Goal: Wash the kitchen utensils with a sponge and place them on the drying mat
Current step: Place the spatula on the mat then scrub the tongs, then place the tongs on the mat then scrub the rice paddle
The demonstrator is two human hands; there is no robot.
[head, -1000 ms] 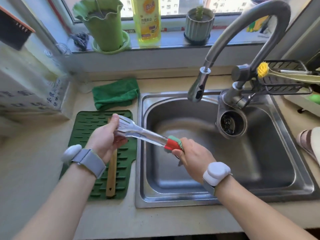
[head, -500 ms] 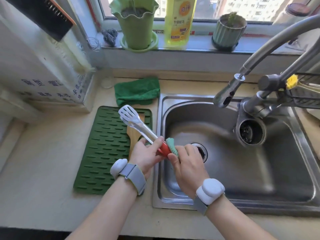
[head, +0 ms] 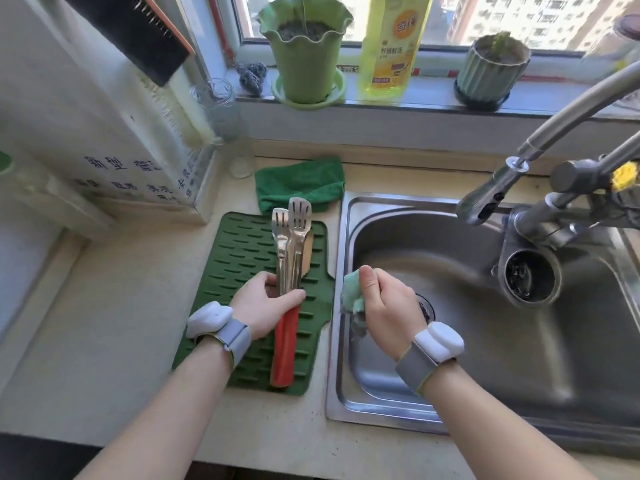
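Note:
Metal tongs (head: 290,251) with a red handle lie lengthwise over the green ribbed drying mat (head: 239,258), slotted tips pointing away from me. My left hand (head: 263,303) grips them at the middle, thumb across the arms. A wooden utensil (head: 308,249) lies on the mat under the tongs, mostly hidden. My right hand (head: 388,306) holds a teal sponge (head: 353,292) above the left edge of the steel sink (head: 519,341).
A folded green cloth (head: 301,183) lies behind the mat. The faucet (head: 519,164) arches over the sink from the right. Plant pots (head: 306,53), a yellow detergent bottle (head: 391,46) and a glass (head: 216,105) stand on the sill. A white box (head: 104,133) stands at left.
My left hand has carried the tongs from over the sink edge to the mat and turned them lengthwise. My right hand has come off the red handle and keeps the sponge.

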